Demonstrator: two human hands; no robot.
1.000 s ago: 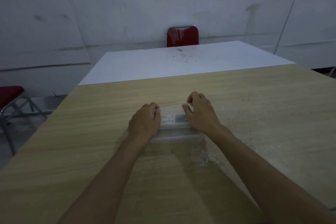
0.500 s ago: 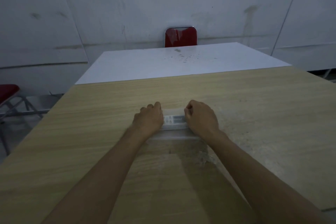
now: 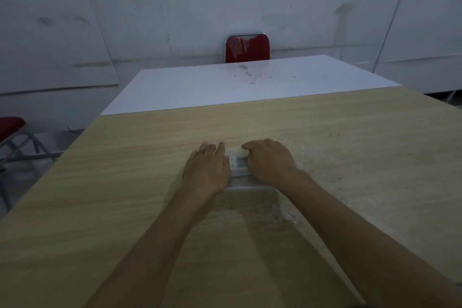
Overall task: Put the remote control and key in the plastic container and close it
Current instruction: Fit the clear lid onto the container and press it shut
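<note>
Left hand (image 3: 206, 172) presses flat, right hand (image 3: 271, 162) grips plastic container (image 3: 240, 164) lying between them.

Dim, bluish cast; soft focus; wide-angle bowing.

Both hands (image 3: 206, 170) (image 3: 271, 162) rest on container (image 3: 239, 167) on table (image 3: 125, 182).

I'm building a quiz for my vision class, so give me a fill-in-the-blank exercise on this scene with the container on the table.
1. The left hand and right hand both rest on the plastic container, which sits on the ____ table.
2. Between the hands, the ____ shows through the clear plastic.
3. The chair beyond the white table is ____.
Missing words: wooden; remote control; red.
</note>
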